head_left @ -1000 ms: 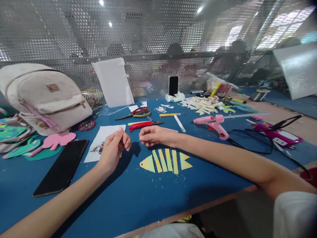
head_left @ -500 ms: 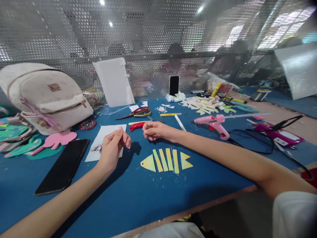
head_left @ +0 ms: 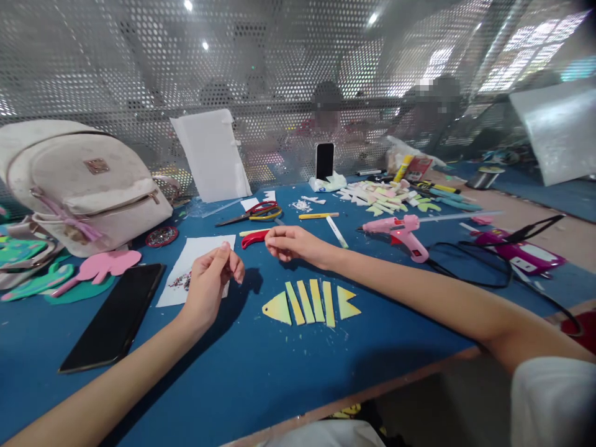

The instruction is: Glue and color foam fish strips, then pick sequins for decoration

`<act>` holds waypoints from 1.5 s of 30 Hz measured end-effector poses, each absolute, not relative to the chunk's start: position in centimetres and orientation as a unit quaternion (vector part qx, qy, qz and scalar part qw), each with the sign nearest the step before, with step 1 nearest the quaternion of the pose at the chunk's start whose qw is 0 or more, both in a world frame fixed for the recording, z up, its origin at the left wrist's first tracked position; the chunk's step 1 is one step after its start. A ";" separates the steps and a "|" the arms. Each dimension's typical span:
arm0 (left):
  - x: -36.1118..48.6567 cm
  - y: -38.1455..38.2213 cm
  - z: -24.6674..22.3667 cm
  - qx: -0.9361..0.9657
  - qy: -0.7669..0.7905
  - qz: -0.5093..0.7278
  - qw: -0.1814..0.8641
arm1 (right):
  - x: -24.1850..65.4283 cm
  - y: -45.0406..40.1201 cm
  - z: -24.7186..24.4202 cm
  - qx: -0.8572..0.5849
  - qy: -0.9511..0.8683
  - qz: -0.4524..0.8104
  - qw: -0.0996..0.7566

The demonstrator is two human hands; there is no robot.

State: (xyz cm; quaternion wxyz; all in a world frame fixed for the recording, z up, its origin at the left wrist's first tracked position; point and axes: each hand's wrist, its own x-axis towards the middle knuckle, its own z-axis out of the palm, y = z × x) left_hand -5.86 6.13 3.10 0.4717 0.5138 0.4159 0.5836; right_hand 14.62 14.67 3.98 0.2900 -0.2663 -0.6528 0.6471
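Observation:
My left hand [head_left: 210,280] hovers above a white paper sheet [head_left: 198,247] with small dark beads or glitter [head_left: 181,280] on it. Its thumb presses on the curled forefinger; anything pinched there is too small to see. Facing it, my right hand [head_left: 294,244] is also closed, fingertips together, partly over a red-handled cutter or tool [head_left: 254,238]. Whether it holds something thin, I cannot tell. Below the hands, cut yellow-green pieces lie in a fish shape: a head [head_left: 278,308] with a dark dot or hole, several slanted strips [head_left: 305,302], and a notched tail [head_left: 347,303].
A black phone [head_left: 114,316] and pale backpack [head_left: 93,183] stand left. Scissors [head_left: 251,214], a yellow pencil-like stick [head_left: 318,216] and a heap of cut scraps [head_left: 386,195] lie behind. To the right are a pink glue gun [head_left: 399,233], a purple device [head_left: 519,251] and cords.
The view has shifted very slightly, moving the whole scene a little left. Both hands keep almost the same closed pose, and the fish pieces stay as they were.

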 end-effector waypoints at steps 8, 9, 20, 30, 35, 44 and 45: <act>-5.8 6.2 3.1 0.549 0.417 0.577 0.438 | 14.3 14.2 3.9 -0.235 -0.701 0.579 0.343; -5.8 6.1 3.1 0.558 0.417 0.574 0.430 | 14.3 14.0 4.1 -0.228 -0.707 0.569 0.353; -5.2 4.5 3.0 0.741 0.415 0.425 0.313 | 14.0 10.3 5.8 -0.092 -0.878 0.324 0.340; -5.0 4.3 2.6 0.772 0.421 0.387 0.276 | 13.8 9.4 5.4 -0.092 -0.763 0.523 0.368; -4.9 4.4 2.7 0.759 0.432 0.386 0.299 | 13.7 9.7 6.0 -0.132 -0.712 0.564 0.396; -4.5 4.6 2.4 0.710 0.438 0.400 0.379 | 14.7 12.0 8.2 -0.152 -0.606 0.591 0.510; -4.5 4.6 2.4 0.709 0.438 0.401 0.381 | 14.9 12.4 8.4 -0.155 -0.601 0.585 0.522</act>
